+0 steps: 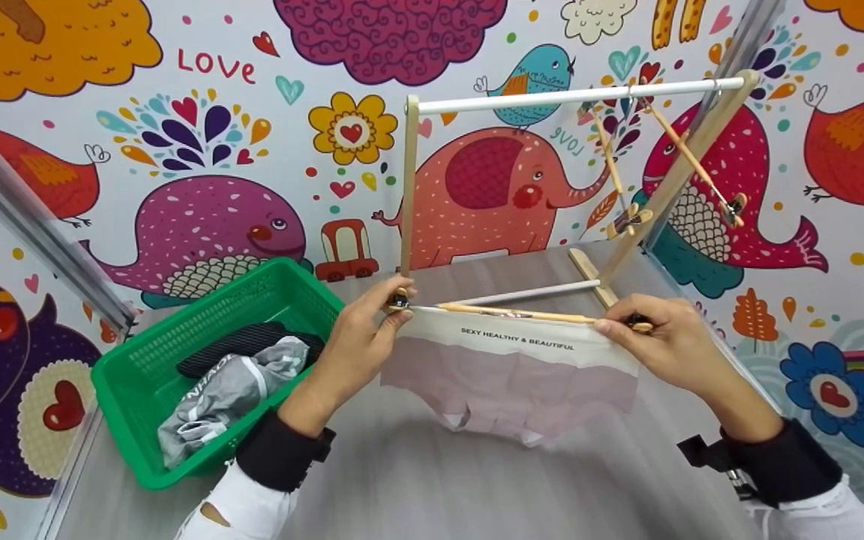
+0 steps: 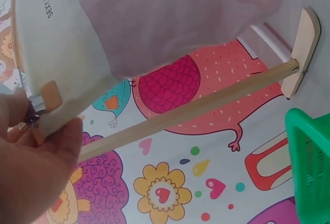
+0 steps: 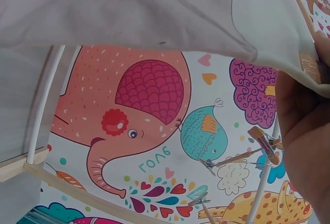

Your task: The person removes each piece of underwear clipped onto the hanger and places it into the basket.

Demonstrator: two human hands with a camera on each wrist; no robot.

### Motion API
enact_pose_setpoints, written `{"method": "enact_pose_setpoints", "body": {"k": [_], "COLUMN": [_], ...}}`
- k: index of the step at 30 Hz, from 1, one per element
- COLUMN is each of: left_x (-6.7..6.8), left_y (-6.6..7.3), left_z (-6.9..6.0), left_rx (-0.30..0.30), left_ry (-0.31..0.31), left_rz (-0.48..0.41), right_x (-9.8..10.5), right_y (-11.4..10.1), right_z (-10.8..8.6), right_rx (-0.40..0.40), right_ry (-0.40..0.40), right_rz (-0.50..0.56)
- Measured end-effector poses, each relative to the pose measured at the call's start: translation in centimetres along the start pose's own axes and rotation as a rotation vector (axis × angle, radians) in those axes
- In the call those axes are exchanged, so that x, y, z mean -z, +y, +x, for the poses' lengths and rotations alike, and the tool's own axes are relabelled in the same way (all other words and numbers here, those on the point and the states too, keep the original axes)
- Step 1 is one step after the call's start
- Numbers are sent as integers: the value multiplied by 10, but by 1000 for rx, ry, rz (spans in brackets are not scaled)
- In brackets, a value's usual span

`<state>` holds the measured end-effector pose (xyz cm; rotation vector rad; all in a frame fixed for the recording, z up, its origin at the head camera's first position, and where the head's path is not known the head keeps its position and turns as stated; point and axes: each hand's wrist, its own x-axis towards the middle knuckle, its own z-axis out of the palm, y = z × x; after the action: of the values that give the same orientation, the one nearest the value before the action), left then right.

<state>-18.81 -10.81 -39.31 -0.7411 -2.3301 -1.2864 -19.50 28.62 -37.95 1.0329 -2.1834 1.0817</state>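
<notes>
A pair of pink underpants with a cream, printed waistband hangs from a wooden clip hanger, spread between both hands. My left hand pinches the left clip; in the left wrist view its wooden jaw lies over the waistband's corner. At the other end, my right hand pinches the hanger's right clip along with the waistband edge. That hand's fingers partly cover the clip, so whether it bites the fabric cannot be seen.
Behind the hands stands a drying rack with a white top rail. Two clip hangers dangle from its right part. On the left, a green basket contains a grey garment and a black mesh item.
</notes>
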Motion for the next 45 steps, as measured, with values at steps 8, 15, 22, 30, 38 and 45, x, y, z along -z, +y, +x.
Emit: {"method": "enact_pose_setpoints", "body": {"k": [8,15,22,30,38,45], "left_x": [-3,-4,-2,2,3,-4], "left_y": [3,8,15,23,24,27], "left_z": [-4,-6,-7,-10,-12,-18], "left_rx": [-56,-80,-50,-7,-48,-71], "left_ry": [37,57,15,18,-11,-77], "left_rz": [-10,-35,-79,-125,-156,-185], "right_x": [0,2,4,3,4,0], "right_y": [2,4,6,6,1,0], "right_z": [1,1,2,3,7,10], "right_rx": [12,24,45,18,1,32], "right_ry": [-2,-21,-35,-47,-77,-99], "right_rz": [33,50,63,31,42,89]}}
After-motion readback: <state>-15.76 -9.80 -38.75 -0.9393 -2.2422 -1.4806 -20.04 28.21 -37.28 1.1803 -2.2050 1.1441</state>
